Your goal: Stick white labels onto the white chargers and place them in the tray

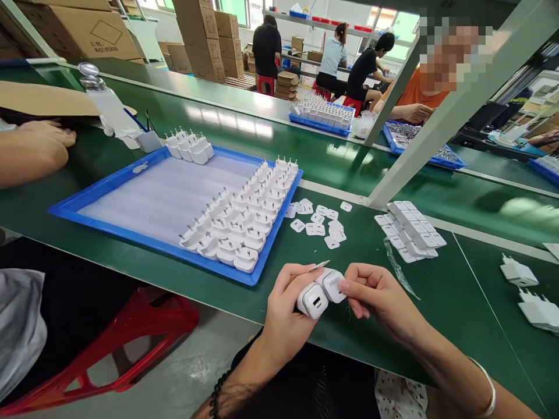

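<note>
Two white wall chargers sit side by side in my left hand [283,326], its fingers closed around them. The nearer charger [313,301] faces me with its USB ports showing. Beside it, the second charger [332,285] has grey print on its front. A thin white piece [319,266] sticks up by my left fingers. My right hand [384,294] is closed, its thumb against the second charger's front and its fingertips at the edge. Whether a thin cover lies under that thumb, I cannot tell. Small white face plates [317,228] lie scattered beyond my hands.
A blue tray [152,241] at left holds rows of white chargers, pins up. Stacked white pieces [410,230] and clear film [399,270] lie at right, near loose chargers [519,270]. A slanted post [437,116] rises behind. A neighbour's arm [32,151] rests far left.
</note>
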### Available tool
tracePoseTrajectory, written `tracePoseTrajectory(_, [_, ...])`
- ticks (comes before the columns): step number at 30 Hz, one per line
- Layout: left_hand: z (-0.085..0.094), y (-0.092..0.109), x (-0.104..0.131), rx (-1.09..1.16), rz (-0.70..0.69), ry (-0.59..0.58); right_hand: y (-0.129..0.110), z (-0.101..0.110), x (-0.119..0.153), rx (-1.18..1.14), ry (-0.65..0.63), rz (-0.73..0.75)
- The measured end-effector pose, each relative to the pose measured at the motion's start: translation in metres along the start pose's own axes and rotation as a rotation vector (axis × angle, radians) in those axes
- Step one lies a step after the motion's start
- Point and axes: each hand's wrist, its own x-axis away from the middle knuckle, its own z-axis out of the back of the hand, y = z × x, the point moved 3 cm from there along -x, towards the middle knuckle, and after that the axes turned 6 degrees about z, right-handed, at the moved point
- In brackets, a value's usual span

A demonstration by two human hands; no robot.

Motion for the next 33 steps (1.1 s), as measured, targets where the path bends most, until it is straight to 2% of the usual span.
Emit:
tracePoseTrajectory(10, [-0.0006,0.0007,0.0032,-0.043,-0.055,-0.004,0.0023,0.0025,0.0020,0.002,0.034,-0.044])
tracePoseTrajectory(20, [-0.0023,0.0006,0.0036,-0.036,-0.080,-0.028,0.0059,0.0027,0.0004,0.013,0.046,-0.009])
tracePoseTrajectory(30, [-0.0024,0.0009,0.0004,0.017,-0.030,-0.024,0.0044,0.0027,0.0011,0.142,0.073,0.052])
tracePoseTrajectory(33, [-0.0020,0.0009,-0.0030,0.065,0.042,-0.025,0.0052,0.0050,-0.0011,0.189,0.121,0.100])
